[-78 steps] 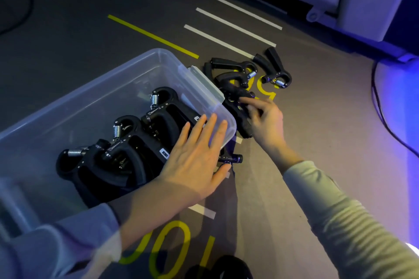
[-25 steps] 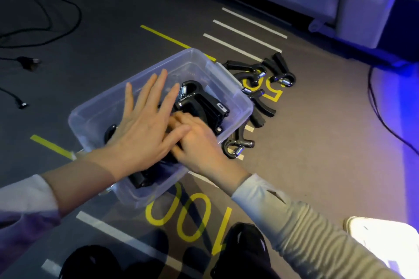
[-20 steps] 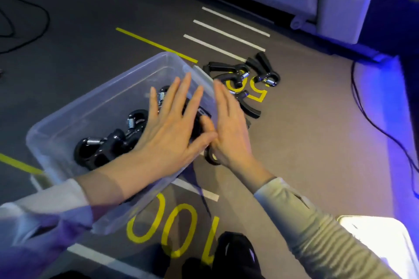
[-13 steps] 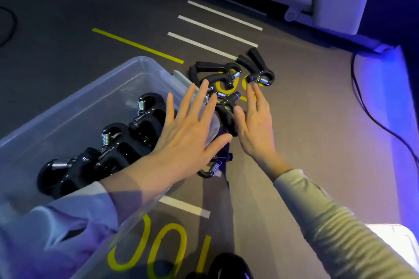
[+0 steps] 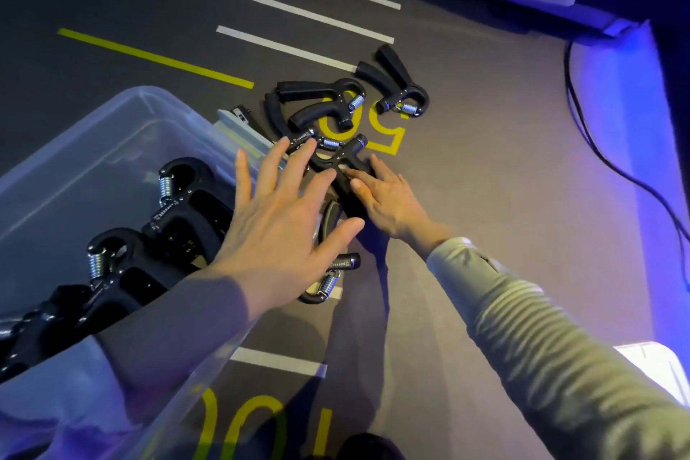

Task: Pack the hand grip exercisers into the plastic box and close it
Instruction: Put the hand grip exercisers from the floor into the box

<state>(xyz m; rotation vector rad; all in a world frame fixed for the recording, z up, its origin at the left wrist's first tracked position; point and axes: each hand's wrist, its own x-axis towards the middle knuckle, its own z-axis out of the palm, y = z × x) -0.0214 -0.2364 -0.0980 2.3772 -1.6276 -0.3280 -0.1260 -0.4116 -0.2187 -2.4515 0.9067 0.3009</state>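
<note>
**Right hand lands on a loose exerciser beside the box**

Compared with half a second ago, my right hand (image 5: 388, 203) is no longer flat and free above the floor: its fingers now lie on the handle of one hand grip exerciser (image 5: 341, 170) on the floor, just beside the plastic box (image 5: 112, 131). I cannot tell if the fingers already curl around the handle or only touch it. My left hand (image 5: 283, 224) stays spread with straight fingers over the near corner of the box and holds nothing, as before.

Inside the box I see a row of packed exercisers (image 5: 164, 231), the same as earlier. On the floor (image 5: 485, 179) more remain: one curved pair (image 5: 321, 105) over the yellow number, one further exerciser (image 5: 399, 86) near the white lines, and a lower one (image 5: 328, 280) partly under my left hand.

The left end of the box is cut off by the picture edge and covered by my sleeve (image 5: 74, 385), so I cannot count the exercisers inside. A flat pale piece (image 5: 239, 131) at the far corner of the box is hard to identify.
</note>
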